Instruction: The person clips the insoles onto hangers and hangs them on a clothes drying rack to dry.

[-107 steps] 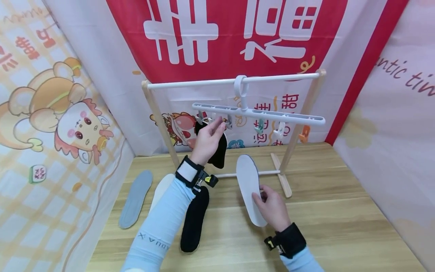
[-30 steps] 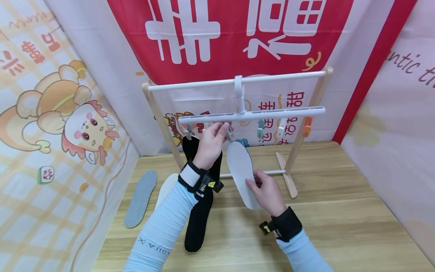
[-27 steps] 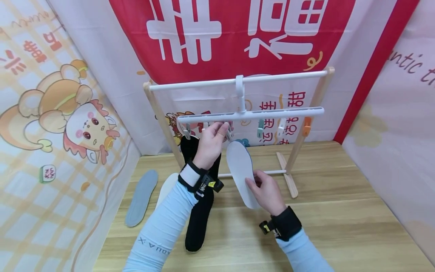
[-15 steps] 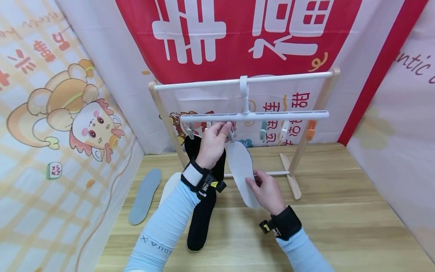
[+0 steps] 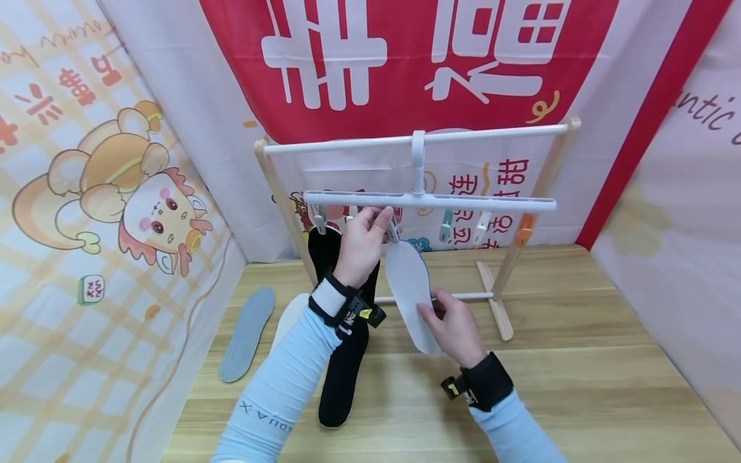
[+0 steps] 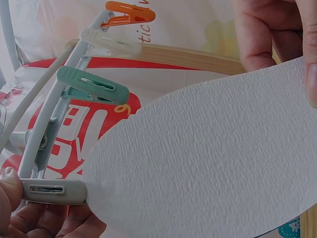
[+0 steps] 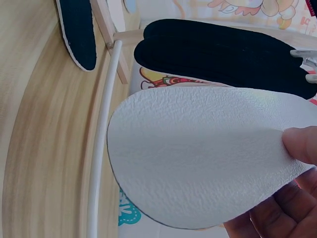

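Note:
My right hand pinches a pale grey insole by its side edge, thumb on the near face. My left hand pinches the handles of a grey clip under the white hanger. The clip's tip meets the insole's rounded upper end; I cannot tell whether it bites on it. Two black insoles hang together from clips on the hanger's left part, half hidden behind my left hand in the head view.
The hanger hooks on a rack's white top rail. Green, white and orange clips hang at its right. A grey insole, a partly covered white insole and a black insole lie on the wooden table.
Over the earlier frames my right hand raises the pale grey insole to the clip in my left hand. The hanger has turned and levelled. In the last half second it only sways slightly.

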{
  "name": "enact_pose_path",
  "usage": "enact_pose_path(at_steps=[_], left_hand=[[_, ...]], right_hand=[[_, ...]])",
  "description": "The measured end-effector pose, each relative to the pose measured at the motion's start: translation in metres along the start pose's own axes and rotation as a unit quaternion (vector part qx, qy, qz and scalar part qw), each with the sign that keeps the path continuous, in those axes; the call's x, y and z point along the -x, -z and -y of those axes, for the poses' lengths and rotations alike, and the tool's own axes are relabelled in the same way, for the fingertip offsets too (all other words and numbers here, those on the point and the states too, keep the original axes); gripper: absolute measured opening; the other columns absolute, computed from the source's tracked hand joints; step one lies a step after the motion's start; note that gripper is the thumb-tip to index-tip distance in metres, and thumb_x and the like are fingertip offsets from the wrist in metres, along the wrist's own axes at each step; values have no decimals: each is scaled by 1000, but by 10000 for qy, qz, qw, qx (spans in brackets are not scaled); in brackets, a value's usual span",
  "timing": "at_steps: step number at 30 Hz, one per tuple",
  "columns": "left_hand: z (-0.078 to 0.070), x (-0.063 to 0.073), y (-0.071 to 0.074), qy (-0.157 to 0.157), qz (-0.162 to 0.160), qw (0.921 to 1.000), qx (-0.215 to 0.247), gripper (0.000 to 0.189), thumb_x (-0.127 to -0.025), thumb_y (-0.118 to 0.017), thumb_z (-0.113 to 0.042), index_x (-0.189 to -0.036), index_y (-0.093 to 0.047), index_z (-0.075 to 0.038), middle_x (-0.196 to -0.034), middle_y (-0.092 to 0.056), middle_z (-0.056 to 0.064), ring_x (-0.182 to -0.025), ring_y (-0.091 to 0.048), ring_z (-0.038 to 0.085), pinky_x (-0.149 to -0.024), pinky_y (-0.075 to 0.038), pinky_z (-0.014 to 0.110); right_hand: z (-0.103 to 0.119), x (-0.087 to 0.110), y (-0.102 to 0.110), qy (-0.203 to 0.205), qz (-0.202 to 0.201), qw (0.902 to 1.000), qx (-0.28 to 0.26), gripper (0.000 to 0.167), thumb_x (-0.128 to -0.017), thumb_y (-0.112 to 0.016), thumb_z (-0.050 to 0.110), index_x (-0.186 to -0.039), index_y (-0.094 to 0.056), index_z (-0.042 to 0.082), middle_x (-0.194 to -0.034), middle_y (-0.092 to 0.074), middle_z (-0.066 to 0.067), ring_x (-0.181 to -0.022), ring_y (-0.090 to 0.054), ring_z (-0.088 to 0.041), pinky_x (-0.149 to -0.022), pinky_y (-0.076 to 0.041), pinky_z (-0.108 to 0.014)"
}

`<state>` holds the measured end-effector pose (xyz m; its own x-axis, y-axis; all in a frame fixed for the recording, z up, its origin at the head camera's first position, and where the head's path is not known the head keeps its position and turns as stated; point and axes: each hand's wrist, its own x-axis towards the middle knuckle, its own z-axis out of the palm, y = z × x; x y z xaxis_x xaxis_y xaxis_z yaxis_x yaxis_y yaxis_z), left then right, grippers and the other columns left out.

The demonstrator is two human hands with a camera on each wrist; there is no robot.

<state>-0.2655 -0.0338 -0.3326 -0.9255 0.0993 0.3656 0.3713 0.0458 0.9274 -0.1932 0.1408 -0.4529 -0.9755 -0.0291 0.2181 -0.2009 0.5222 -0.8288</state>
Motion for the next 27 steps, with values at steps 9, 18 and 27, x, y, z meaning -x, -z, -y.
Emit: enact_pose_path(at_steps=[9,18,27], left_hand=[[0,1,0,33,-30,10000,-74,38,-100,-54,-36,-116,-66,-3,-104,-68,9,-100,-65,26,-89,-55,35],[-1,0,-1,-21,3,9999,-110,39,-100,-54,-36,-113,-67,-2,-104,-69,12,-98,-64,20,-90,-53,37],[-4,3,-1,59,-22,9990,-452,39,-100,-53,-39,-117,-67,-6,-106,-70,7,-103,-63,19,-92,-50,40]], right_hand=[[5,-4,1,108,-5,9999,17,24,-96,-68,20,-115,-67,6,-105,-71,-10,-90,-68,-22,-75,-59,-39],[10,-8,0,93,29,9999,-126,26,-96,-67,22,-118,-66,7,-108,-71,-10,-92,-69,-23,-77,-59,-41],[7,-14,-3,71,152,9996,-236,26,-96,-68,21,-117,-66,6,-106,-71,-11,-92,-69,-23,-78,-59,-42]])
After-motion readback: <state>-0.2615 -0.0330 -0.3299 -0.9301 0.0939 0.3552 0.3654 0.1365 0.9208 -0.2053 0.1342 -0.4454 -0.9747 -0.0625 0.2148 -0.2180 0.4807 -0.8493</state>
